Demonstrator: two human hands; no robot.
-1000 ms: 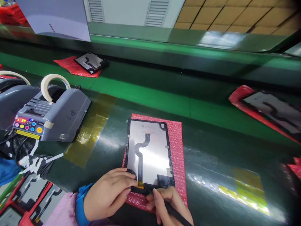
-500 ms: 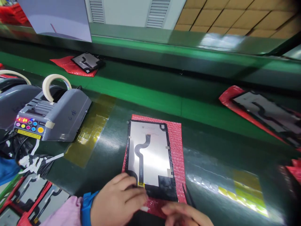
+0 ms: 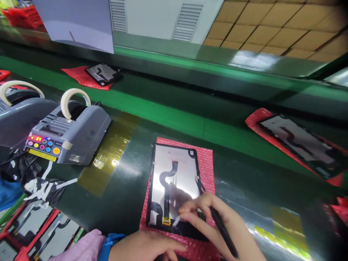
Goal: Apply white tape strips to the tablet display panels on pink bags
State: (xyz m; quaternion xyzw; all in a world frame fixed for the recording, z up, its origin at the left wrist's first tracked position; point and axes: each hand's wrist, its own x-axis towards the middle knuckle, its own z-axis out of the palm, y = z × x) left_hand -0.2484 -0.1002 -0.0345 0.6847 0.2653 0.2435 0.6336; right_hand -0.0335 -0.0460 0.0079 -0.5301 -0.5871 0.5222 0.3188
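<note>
A tablet screen panel [image 3: 174, 181] lies back-up on a pink bubble-wrap sheet [image 3: 208, 163], a black flex cable curving down its silver back. My right hand [image 3: 217, 224] hovers over the panel's lower right corner, fingers pinched together near the yellow tab, with a black pen-like tool [image 3: 223, 232] held along the hand. My left hand [image 3: 146, 248] rests flat on the bubble wrap just below the panel's bottom edge, fingers stretched out.
Two grey tape dispensers [image 3: 70, 134] with tape rolls stand at the left. More panels on red sheets lie on the green conveyor at far left [image 3: 102, 74] and at the right [image 3: 296, 139]. A stack of panels [image 3: 35, 232] sits at bottom left. Yellow film patches mark the bench.
My left hand slid off the panel's bottom edge down onto the bubble wrap. My right hand rose from below the panel onto its lower right corner, carrying the black tool.
</note>
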